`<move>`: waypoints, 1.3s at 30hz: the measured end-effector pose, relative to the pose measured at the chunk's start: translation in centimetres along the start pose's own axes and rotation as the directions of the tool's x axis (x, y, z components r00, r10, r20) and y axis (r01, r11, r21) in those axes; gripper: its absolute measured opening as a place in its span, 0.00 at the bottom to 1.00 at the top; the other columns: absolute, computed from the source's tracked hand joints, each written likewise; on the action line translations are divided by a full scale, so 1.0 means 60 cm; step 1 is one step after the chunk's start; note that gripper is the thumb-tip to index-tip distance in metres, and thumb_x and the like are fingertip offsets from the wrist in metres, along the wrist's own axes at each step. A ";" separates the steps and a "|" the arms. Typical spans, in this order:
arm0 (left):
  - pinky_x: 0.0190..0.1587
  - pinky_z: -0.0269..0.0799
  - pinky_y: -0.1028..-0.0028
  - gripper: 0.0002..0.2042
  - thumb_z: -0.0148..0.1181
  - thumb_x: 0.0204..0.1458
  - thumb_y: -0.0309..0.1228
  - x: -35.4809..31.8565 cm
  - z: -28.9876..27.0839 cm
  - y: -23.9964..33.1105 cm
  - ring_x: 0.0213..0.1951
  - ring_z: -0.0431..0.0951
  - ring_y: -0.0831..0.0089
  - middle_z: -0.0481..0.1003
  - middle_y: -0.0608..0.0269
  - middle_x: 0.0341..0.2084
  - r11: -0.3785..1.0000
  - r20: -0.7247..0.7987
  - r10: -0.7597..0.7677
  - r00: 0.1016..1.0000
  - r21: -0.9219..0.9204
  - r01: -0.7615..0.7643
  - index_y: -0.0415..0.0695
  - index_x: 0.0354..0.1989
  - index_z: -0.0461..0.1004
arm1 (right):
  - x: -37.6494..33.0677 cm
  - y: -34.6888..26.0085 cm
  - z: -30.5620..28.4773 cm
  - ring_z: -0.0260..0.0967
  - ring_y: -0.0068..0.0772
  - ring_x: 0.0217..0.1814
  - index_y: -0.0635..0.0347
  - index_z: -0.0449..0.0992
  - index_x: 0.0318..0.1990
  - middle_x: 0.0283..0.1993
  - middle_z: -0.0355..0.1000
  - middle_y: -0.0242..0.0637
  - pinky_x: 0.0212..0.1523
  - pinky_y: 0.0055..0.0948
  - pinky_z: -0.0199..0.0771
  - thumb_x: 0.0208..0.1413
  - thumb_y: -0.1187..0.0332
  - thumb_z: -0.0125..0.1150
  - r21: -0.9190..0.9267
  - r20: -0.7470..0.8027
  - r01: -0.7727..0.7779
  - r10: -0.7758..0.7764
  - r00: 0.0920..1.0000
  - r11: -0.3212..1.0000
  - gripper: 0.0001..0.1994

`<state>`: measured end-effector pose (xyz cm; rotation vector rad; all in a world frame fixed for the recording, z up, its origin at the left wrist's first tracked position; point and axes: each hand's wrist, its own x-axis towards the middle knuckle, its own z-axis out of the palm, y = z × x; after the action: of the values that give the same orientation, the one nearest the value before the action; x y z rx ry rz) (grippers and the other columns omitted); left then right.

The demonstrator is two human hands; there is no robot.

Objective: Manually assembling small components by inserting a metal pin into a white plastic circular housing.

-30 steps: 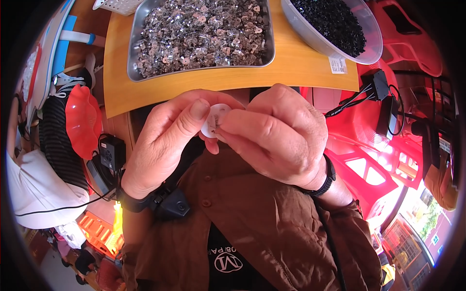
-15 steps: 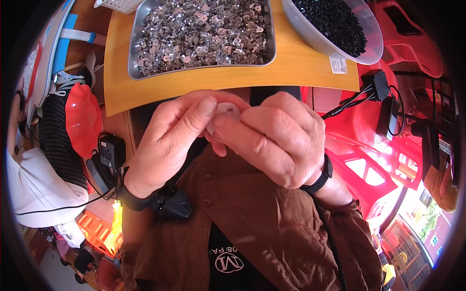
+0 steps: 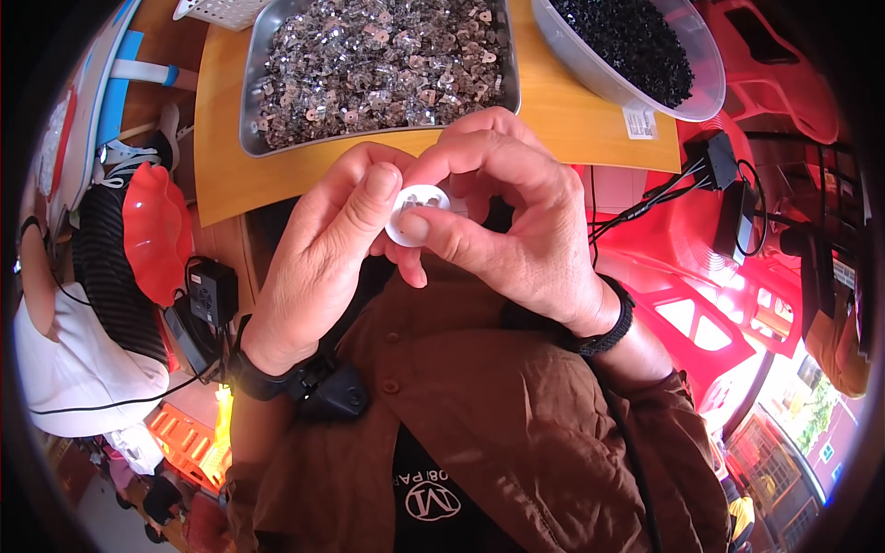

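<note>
Over the front edge of the table, both hands hold a small round white plastic piece [image 3: 419, 195] with openings in its face. My left hand [image 3: 334, 249] pinches its left side between thumb and fingers. My right hand [image 3: 525, 217] is closed on the other side, with the thumb pressed on the face and the fingers curled behind the rim. Small greyish bits show in the openings, too small to name. Beyond the hands, a metal tray [image 3: 513, 64] holds a heap of small shiny metal pieces [image 3: 378, 69].
A clear plastic bowl [image 3: 590, 72] of small black pieces [image 3: 631, 46] stands at the back right of the wooden table [image 3: 221, 175]. A white perforated basket [image 3: 217, 11] is at the far left. Left of the table are a red wavy-edged dish [image 3: 155, 235] and a black boxed device [image 3: 212, 290].
My right hand has turned and its fingers have lifted, with the thumb now on the white piece's face. More of that piece shows. My left hand keeps its pinch.
</note>
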<state>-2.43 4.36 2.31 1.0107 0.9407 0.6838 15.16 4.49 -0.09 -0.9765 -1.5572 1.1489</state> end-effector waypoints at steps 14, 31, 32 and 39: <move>0.32 0.68 0.82 0.14 0.47 0.60 0.33 -0.007 0.011 0.006 0.27 0.68 0.84 0.71 0.65 0.34 0.986 -0.094 0.139 0.986 0.111 -0.128 0.35 0.48 0.67 | 0.002 0.006 -0.004 0.64 0.11 0.23 0.61 0.69 0.32 0.25 0.69 0.27 0.20 0.12 0.63 0.51 0.74 0.63 0.556 0.107 -0.265 0.248 0.963 0.788 0.07; 0.30 0.71 0.82 0.15 0.49 0.59 0.33 -0.017 0.019 0.016 0.25 0.70 0.83 0.74 0.64 0.32 0.979 -0.182 0.119 0.976 0.188 -0.084 0.34 0.48 0.68 | 0.000 0.011 0.003 0.71 0.27 0.28 0.53 0.79 0.37 0.30 0.70 0.30 0.24 0.22 0.72 0.41 0.76 0.66 -0.343 -0.125 0.384 -0.446 0.886 0.858 0.13; 0.30 0.71 0.82 0.15 0.49 0.59 0.33 -0.016 0.019 0.015 0.25 0.70 0.83 0.74 0.64 0.32 0.979 -0.183 0.118 0.976 0.188 -0.083 0.34 0.48 0.68 | -0.001 0.014 0.004 0.71 0.27 0.28 0.53 0.79 0.37 0.29 0.69 0.30 0.24 0.23 0.72 0.40 0.76 0.67 -0.394 -0.140 0.403 -0.487 0.862 0.826 0.13; 0.38 0.75 0.78 0.13 0.49 0.58 0.24 -0.022 0.026 0.016 0.38 0.76 0.75 0.74 0.57 0.39 0.962 -0.177 0.215 0.961 0.206 -0.178 0.32 0.50 0.66 | -0.001 0.020 -0.002 0.67 0.26 0.25 0.53 0.79 0.36 0.29 0.68 0.29 0.21 0.21 0.69 0.32 0.74 0.64 -0.603 -0.067 0.473 -0.632 0.772 0.642 0.17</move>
<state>-1.70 3.03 3.94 1.2324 1.1026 0.8869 15.35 4.77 -1.24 -0.8583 -1.8172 0.0876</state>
